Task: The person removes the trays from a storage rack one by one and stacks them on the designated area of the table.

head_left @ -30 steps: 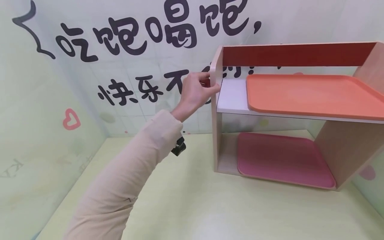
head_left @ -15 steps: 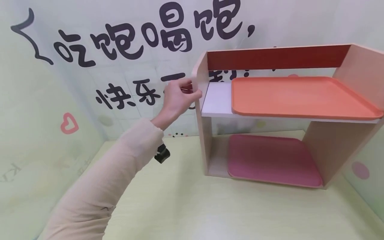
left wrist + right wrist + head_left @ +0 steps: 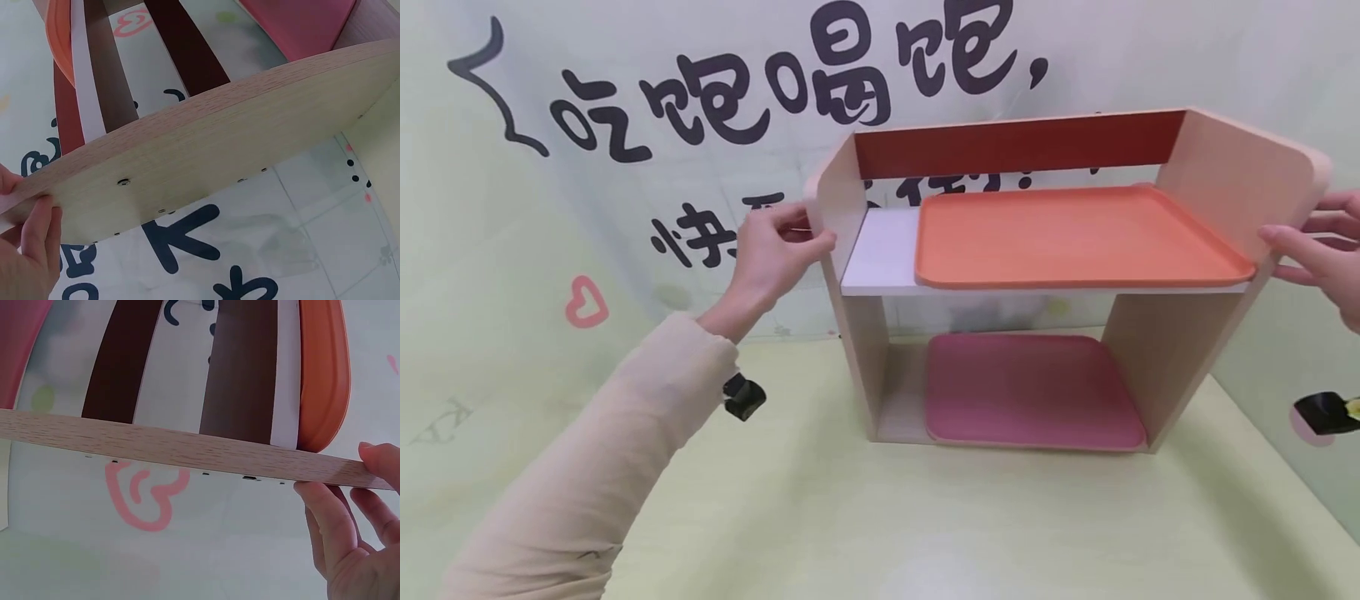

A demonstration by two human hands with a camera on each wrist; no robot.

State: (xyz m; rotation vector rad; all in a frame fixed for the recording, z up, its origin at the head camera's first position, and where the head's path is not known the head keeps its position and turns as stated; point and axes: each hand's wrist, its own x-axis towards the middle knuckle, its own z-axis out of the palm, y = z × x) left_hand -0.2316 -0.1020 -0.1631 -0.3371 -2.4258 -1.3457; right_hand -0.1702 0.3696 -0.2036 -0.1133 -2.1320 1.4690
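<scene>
A two-tier wooden shelf (image 3: 1232,171) stands on the table in the head view. My left hand (image 3: 771,254) holds the front edge of its left side panel between thumb and fingers, near the top. On the opposite side, my right hand (image 3: 1330,258) pinches the right panel's front edge at about the same height. An orange tray (image 3: 1060,237) lies on the white upper board (image 3: 883,250), against the right. Below it, a pink tray (image 3: 1030,392) rests on the bottom board. Both wrist views show thumb and fingers on either face of a panel (image 3: 187,156).
The pale table (image 3: 925,517) extends in front of the shelf and to its left. Behind rises a white wall (image 3: 625,50) with large black lettering. Side walls flank the table, the left one bearing a pink heart (image 3: 586,302). A red strip (image 3: 1022,148) spans the shelf's top back.
The shelf has shifted left along the wall and turned slightly, with my left hand on it throughout. My right hand has come into view, now holding the right panel.
</scene>
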